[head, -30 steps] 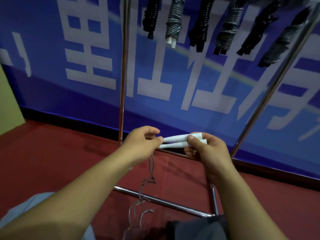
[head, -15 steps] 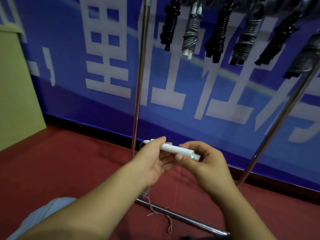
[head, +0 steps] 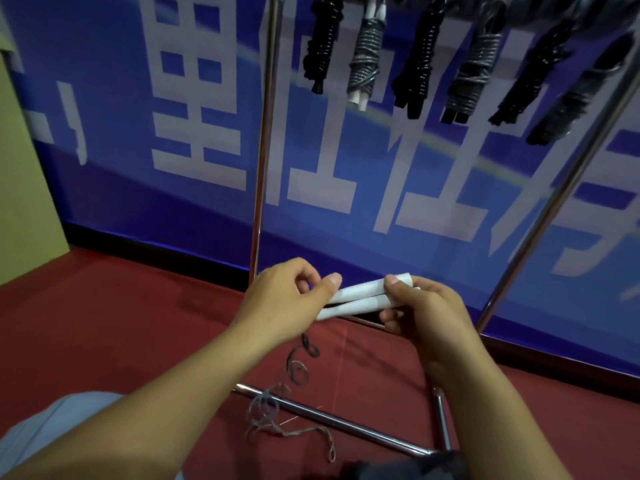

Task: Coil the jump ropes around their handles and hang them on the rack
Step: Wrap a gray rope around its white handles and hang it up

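White jump-rope handles [head: 363, 297]: two, now paired side by side again after a half-second as one crossed bundle. Left hand [head: 287, 303] pinches one end, right hand [head: 426, 306] the other. Grey rope [head: 298, 368]: dangling below left hand, uncoiled. Winding pending.

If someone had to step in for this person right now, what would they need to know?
Left hand pinches one end of the two white handles; right hand grips the other end, holding them side by side.
The rope hangs loose in curls from the left end down to the red floor, across the rack's base bar.
Done: six coiled ropes hang on the rack.
Left: coil this rope round the handles, then hang it.
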`<state>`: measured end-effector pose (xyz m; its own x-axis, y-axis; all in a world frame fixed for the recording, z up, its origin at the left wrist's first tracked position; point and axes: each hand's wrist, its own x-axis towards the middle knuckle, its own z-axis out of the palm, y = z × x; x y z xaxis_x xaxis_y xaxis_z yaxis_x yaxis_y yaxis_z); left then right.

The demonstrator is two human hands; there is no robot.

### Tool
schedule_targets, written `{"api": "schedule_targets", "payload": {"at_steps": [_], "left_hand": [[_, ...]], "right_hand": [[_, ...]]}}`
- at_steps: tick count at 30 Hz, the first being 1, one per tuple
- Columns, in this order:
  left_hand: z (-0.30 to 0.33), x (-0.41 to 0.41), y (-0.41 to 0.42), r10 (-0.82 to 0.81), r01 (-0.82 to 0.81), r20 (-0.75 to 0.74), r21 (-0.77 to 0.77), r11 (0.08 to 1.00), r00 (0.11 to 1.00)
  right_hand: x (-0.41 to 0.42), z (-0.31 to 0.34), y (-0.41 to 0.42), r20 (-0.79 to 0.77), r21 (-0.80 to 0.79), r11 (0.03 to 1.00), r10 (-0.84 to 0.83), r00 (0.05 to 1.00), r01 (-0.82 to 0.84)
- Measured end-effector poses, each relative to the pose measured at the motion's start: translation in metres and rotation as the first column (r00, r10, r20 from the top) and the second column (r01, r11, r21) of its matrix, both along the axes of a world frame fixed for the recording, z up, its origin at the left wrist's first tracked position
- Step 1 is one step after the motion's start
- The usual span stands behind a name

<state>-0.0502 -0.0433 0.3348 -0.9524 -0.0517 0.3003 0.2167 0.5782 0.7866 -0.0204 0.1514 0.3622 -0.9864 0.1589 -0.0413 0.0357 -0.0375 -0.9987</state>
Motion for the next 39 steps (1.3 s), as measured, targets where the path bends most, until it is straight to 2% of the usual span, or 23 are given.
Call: {"api": "schedule_targets", "payload": {"at_steps": [2, 4, 7, 8, 10, 17, 19, 21, 24, 28, 30, 35, 39], "left_hand": [[-0.006, -0.003, 0.002, -0.061, 0.061, 0.015, 0.01, 0.998, 0.998], [-0.006, -0.002, 0.005, -0.211, 0.189, 0.17, 0.138, 0.972, 0.963], [0.002, 0.007, 0.012, -0.505, 0.334, 0.4, 0.423, 0.842, 0.765], [0.005, 0.01, 0.014, -0.565, 0.347, 0.425, 0.488, 0.801, 0.707], [0.007, 0.014, 0.016, -0.61, 0.333, 0.431, 0.56, 0.759, 0.665], [0.004, 0.017, 0.024, -0.591, 0.209, 0.454, 0.648, 0.732, 0.667], [0.001, 0.017, 0.026, -0.594, 0.187, 0.464, 0.663, 0.725, 0.657], [0.0, 0.015, 0.028, -0.595, 0.151, 0.443, 0.704, 0.694, 0.671], [0.001, 0.013, 0.032, -0.578, 0.07, 0.357, 0.806, 0.588, 0.734], [0.008, 0.009, 0.033, -0.532, -0.013, 0.218, 0.932, 0.362, 0.818], [0.011, 0.006, 0.029, -0.515, -0.022, 0.171, 0.959, 0.282, 0.84], [0.015, 0.003, 0.024, -0.496, -0.048, 0.123, 0.986, 0.161, 0.859], [0.015, 0.003, 0.022, -0.491, -0.057, 0.126, 0.987, 0.153, 0.862]], "right_hand": [[0.0, 0.001, 0.001, 0.029, 0.02, 0.999, 0.029, 0.999, -0.029], [-0.003, 0.001, 0.001, 0.057, -0.02, 0.999, 0.032, 0.998, -0.031], [-0.008, -0.001, 0.002, 0.113, -0.112, 0.993, 0.037, 0.993, -0.024], [-0.01, -0.002, 0.001, 0.128, -0.13, 0.991, 0.045, 0.991, -0.029], [-0.013, -0.005, 0.001, 0.15, -0.149, 0.988, 0.057, 0.987, -0.035], [-0.018, -0.016, 0.0, 0.079, -0.053, 0.998, 0.046, 0.996, -0.041], [-0.018, -0.018, -0.001, 0.076, -0.095, 0.993, 0.076, 0.994, -0.069], [-0.018, -0.016, -0.005, 0.079, -0.2, 0.975, 0.116, 0.99, -0.098], [-0.016, -0.013, -0.012, 0.099, -0.268, 0.959, 0.123, 0.987, -0.093], [-0.016, -0.021, -0.023, 0.176, -0.225, 0.957, 0.226, 0.958, -0.184], [-0.017, -0.029, -0.028, 0.209, -0.168, 0.948, 0.302, 0.93, -0.27], [-0.018, -0.045, -0.035, 0.302, -0.044, 0.93, 0.362, 0.882, -0.366], [-0.015, -0.048, -0.036, 0.263, 0.05, 0.887, 0.431, 0.863, -0.458]]}}
